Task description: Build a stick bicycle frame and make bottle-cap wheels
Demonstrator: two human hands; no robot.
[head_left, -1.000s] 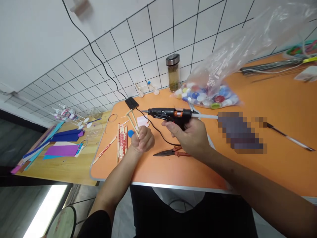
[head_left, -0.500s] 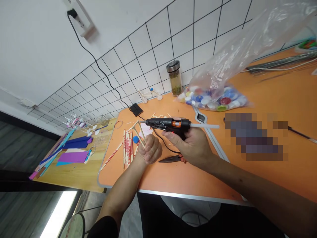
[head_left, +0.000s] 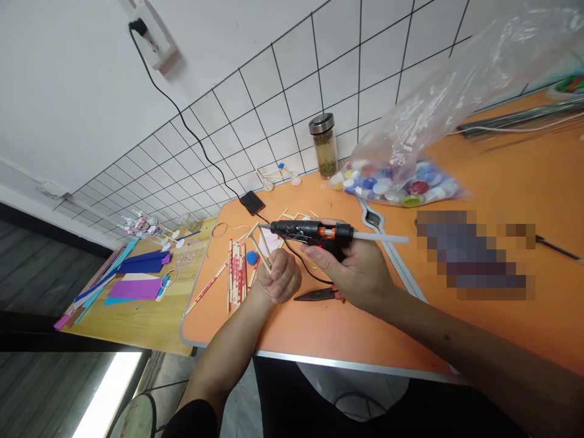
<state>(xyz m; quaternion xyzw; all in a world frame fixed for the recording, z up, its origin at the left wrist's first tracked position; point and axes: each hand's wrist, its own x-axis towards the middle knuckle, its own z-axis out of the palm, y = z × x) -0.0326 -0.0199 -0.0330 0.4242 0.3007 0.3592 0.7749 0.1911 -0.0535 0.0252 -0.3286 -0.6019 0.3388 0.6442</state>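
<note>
Left hand (head_left: 280,277): fingers clenched on stick frame (head_left: 259,242), which stands tilted at its 11 o'clock. Right hand (head_left: 353,267): fingers wrapped round glue gun (head_left: 310,232), nozzle just beside frame. Around the hands: sticks (head_left: 237,274) at 9 o'clock, pliers (head_left: 314,295) at 6, bottle caps (head_left: 396,185) at 1, pixelated item (head_left: 469,255) at 3, too blurred to tell.

Left hand (head_left: 280,277): pinches a small wooden stick frame (head_left: 261,244). Right hand (head_left: 353,267): grips a black hot glue gun (head_left: 310,232) (nozzle just beside the frame). On the orange counter (head_left: 319,340): red-printed wooden sticks (head_left: 237,277), red-handled pliers (head_left: 317,295), bagged bottle caps (head_left: 392,185).
</note>
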